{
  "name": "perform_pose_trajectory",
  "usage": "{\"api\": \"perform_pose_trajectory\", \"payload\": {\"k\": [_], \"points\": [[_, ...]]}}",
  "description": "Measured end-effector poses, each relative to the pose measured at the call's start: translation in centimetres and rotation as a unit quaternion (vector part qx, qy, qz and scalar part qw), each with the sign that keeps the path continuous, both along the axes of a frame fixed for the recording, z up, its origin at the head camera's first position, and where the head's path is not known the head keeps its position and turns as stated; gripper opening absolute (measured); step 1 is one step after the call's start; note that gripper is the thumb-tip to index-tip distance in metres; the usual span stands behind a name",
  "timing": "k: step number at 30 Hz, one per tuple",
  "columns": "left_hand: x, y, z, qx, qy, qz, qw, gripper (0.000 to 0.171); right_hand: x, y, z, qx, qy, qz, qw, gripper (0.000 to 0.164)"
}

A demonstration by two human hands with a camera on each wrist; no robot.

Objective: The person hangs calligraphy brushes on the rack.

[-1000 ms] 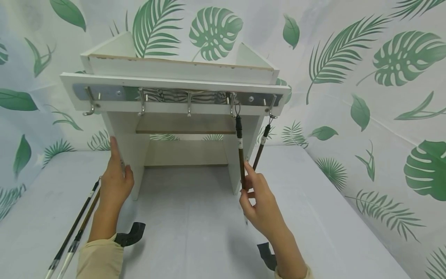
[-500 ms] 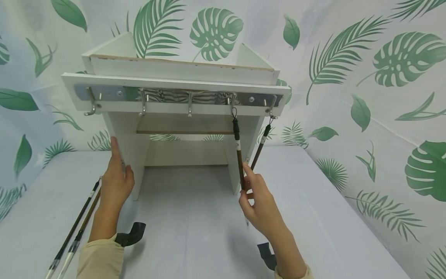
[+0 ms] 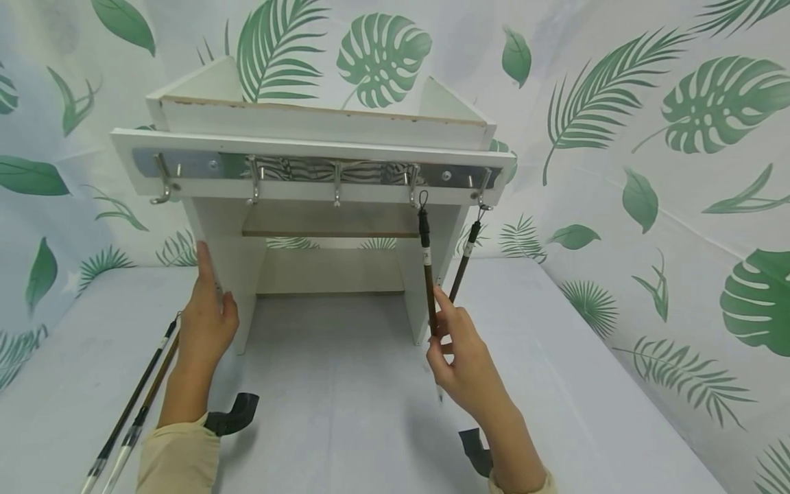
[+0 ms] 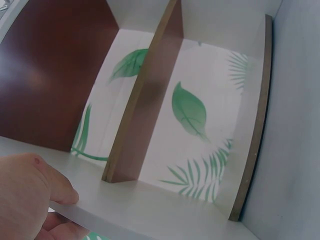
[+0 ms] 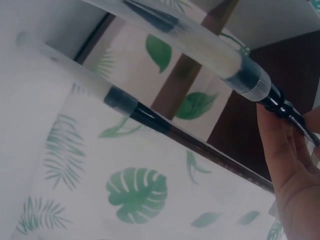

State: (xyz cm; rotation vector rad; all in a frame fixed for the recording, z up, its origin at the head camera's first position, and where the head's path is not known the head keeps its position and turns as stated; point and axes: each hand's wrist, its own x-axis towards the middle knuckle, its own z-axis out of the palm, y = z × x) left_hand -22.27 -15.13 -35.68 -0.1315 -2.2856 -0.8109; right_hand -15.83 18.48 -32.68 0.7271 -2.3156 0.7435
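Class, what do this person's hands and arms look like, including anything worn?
The left hand and right hand wear no gloves. A loose beige sleeve covers the left forearm; only the edge of a matching right sleeve shows. One black, bent attachment juts out near each cuff.

Makeshift booth, seemingly (leaf-print backdrop).

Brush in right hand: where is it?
Head view, right of centre: the held brush is below the second hook from the right, left of the hanging brush.
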Motion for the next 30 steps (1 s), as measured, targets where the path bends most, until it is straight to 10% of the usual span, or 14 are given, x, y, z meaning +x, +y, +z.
{"api": "perform_pose_trajectory", "payload": {"k": [30], "points": [[0.30,0.02,0.30,0.010,-0.026,-0.001,0.9996,0.079,0.21,-0.17,0.10,0.009,0.000,0.007,1.000,0.079]]}}
